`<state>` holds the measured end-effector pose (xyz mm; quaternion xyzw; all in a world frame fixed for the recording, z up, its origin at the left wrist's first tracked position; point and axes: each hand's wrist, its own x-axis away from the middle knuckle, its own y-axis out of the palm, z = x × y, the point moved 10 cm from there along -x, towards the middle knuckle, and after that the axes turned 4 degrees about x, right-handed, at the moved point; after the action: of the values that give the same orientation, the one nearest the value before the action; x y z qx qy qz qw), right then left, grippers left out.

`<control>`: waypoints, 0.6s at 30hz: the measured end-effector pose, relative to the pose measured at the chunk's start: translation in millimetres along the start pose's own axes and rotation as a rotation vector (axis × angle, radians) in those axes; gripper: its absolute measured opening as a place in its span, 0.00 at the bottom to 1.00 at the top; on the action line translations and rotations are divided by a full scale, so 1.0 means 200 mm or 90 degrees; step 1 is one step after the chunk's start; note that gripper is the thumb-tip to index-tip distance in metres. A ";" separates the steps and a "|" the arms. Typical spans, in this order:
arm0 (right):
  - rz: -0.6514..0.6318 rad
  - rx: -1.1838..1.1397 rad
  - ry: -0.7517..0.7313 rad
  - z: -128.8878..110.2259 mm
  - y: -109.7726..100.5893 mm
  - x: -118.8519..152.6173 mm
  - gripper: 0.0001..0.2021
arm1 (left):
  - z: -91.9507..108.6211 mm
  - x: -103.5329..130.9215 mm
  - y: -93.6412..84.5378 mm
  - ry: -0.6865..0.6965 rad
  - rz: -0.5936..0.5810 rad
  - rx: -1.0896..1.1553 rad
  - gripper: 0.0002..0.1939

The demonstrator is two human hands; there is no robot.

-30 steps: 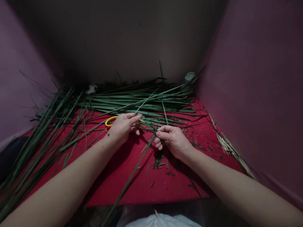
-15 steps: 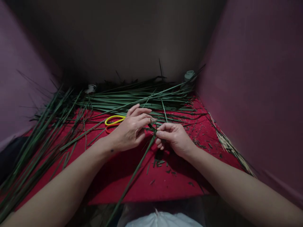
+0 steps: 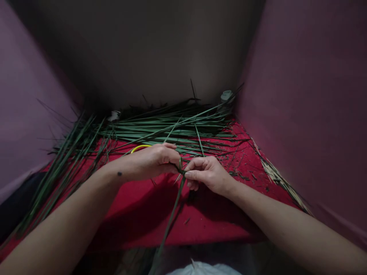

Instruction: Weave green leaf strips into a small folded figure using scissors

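Note:
Between my two hands is a green leaf strip (image 3: 175, 206), looped or knotted at its upper end, its long tail hanging down over the table's front edge. My right hand (image 3: 197, 173) pinches the strip just beside the knot, thumb and forefinger pressed together. From the other side, my left hand (image 3: 169, 158) closes its thumb and fingers on the small loop above the knot. The fingertips of both hands are nearly touching. Exactly how the strip is folded is too small and dark to make out.
Long green leaves (image 3: 129, 128) lie across the back of the red cloth (image 3: 212, 225), more along the left (image 3: 51, 183). A yellow scissor handle (image 3: 140, 147) shows behind my left wrist. Pale sticks (image 3: 275, 175) line the right edge. A whitish container (image 3: 227, 96) stands back right.
My left hand has turned and lowered, its raised fingers now closed on the loop. Both hands and the strip sit slightly lower in view. My left forearm now covers more of the scissors.

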<state>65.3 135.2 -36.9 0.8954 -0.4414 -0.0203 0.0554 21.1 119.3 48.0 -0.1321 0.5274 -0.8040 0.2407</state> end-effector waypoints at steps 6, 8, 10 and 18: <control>0.021 -0.002 -0.015 -0.01 -0.04 0.00 0.07 | -0.03 0.06 -0.12 -0.100 0.025 -0.384 0.14; 0.026 -0.020 -0.014 -0.01 -0.05 0.00 0.08 | -0.06 0.10 -0.17 -0.130 0.041 -0.476 0.13; 0.032 -0.035 -0.016 -0.02 -0.06 -0.01 0.08 | -0.09 0.15 -0.23 -0.162 0.084 -0.526 0.13; 0.045 -0.091 -0.025 -0.02 -0.10 -0.02 0.08 | -0.36 0.38 -0.33 -0.479 0.107 -0.433 0.11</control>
<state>79.8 150.8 -34.8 0.8722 -0.4715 -0.0674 0.1114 -94.3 157.5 74.9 -0.4404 0.6446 -0.4617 0.4212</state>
